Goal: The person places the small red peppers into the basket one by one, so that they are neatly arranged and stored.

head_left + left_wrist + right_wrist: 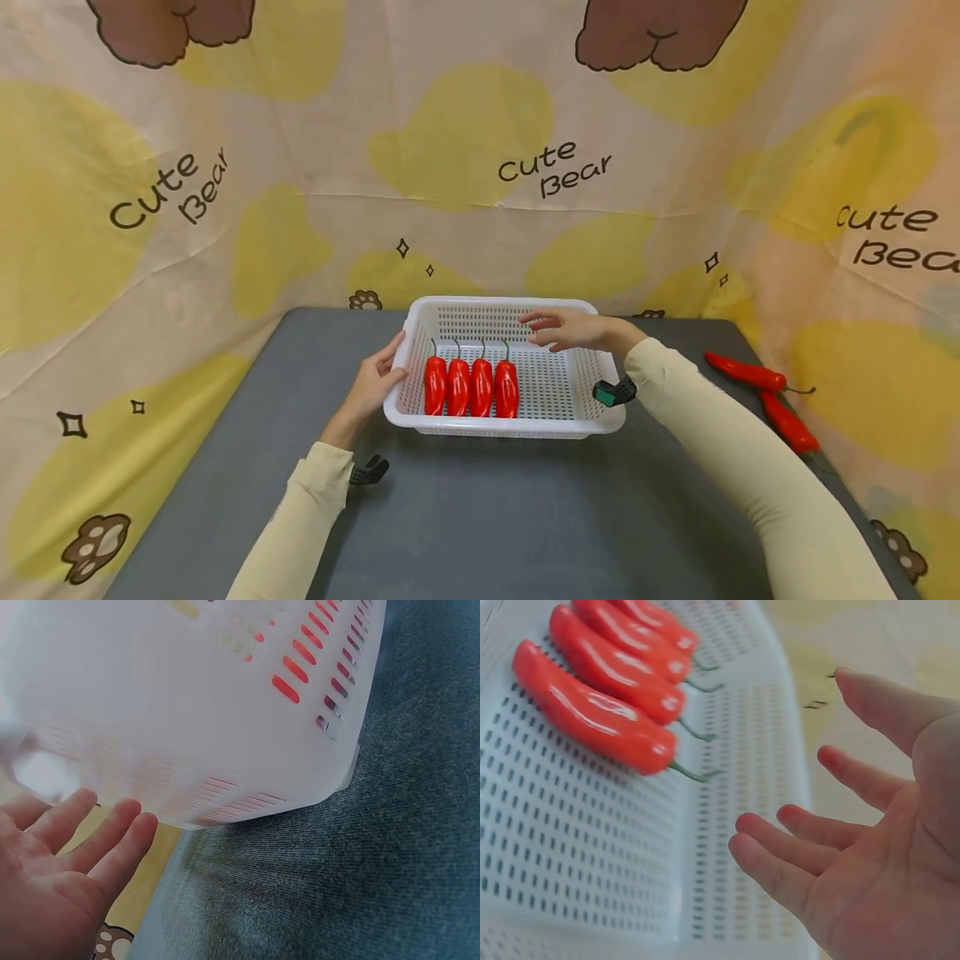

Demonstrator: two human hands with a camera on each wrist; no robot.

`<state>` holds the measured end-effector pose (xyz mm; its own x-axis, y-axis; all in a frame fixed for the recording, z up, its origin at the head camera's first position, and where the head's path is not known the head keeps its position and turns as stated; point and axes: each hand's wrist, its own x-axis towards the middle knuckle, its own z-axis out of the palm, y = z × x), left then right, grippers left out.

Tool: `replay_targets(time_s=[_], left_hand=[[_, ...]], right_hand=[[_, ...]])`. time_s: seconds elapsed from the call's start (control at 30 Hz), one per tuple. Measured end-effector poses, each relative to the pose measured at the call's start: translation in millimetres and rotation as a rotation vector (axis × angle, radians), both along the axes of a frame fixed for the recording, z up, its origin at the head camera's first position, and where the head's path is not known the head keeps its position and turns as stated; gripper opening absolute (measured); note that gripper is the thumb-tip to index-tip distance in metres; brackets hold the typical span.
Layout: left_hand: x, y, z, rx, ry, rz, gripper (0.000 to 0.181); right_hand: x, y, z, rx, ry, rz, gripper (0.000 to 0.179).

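Observation:
A white perforated plastic basket sits on the dark table. Inside, along its left half, several glossy red chili peppers lie side by side, green stems pointing to the far side. My left hand touches the basket's left rim. In the left wrist view its fingers look fairly straight against the outer wall; the thumb is not clear there. Over the right part of the basket hovers my right hand, holding nothing. The right wrist view shows its fingers spread and relaxed, apart from the nearest chili pepper.
At the table's right edge lie two more red chili peppers, one farther back and one nearer, partly hidden by the right sleeve. A patterned cloth hangs behind and beside the grey table.

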<state>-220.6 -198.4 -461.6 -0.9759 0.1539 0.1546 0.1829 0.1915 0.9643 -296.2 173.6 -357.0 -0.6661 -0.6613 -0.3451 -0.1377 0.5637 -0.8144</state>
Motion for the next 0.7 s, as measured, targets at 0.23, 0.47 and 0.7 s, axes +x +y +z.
replay_targets(time_s=[0.23,0.47,0.7], left_hand=[[-1.5,-1.4,-1.4,0.001,0.001,0.001,0.069],[-2.8,-0.4,-1.1,-0.001,-0.003,0.005,0.07],[-2.3,-1.4,-1.7,-0.006,-0.009,0.013,0.07]], right_hand=[[5.6,39,16.3,-0.087,0.068,-0.034,0.061],[12.9,70,21.2,-0.147,0.111,-0.081,0.056],[21.5,100,10.8,-0.194,0.113,-0.132,0.057]])
